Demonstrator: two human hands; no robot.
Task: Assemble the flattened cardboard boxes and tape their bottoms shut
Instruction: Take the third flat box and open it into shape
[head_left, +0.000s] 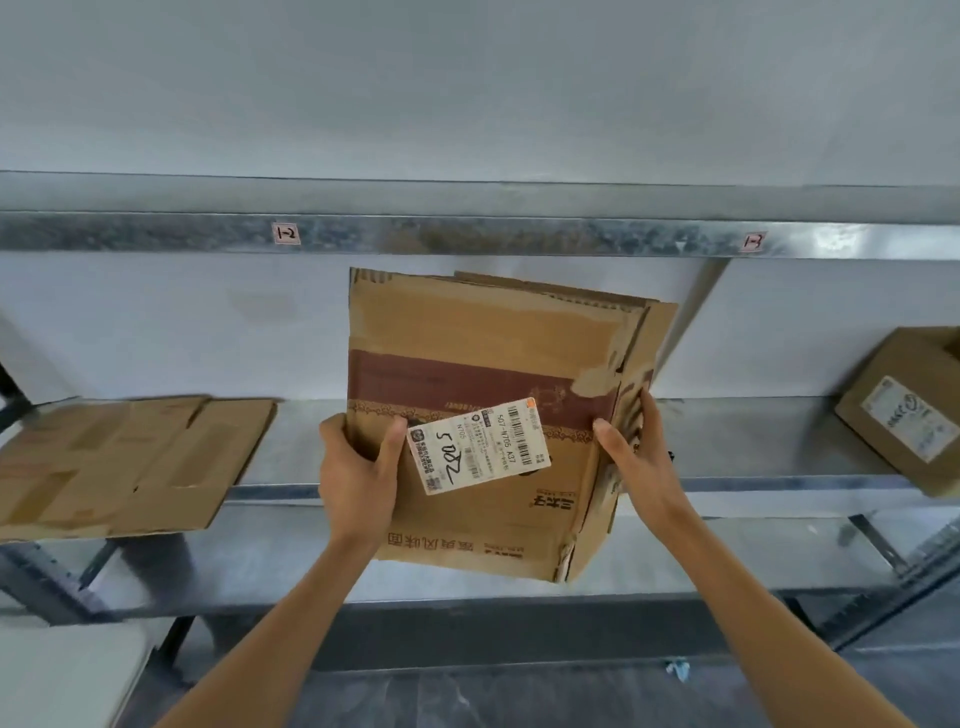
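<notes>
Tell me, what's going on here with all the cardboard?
A person holds a cardboard box up in front of a metal shelf with both hands. The left hand grips its left edge beside a white shipping label. The right hand grips the right edge, where the box looks only partly opened. More flattened cardboard lies on the shelf to the left, and a made-up box sits at the far right.

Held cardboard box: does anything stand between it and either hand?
Nothing visible. The left hand and right hand grip the cardboard box by its side edges; flattened cardboard lies apart on the shelf to its left.
</notes>
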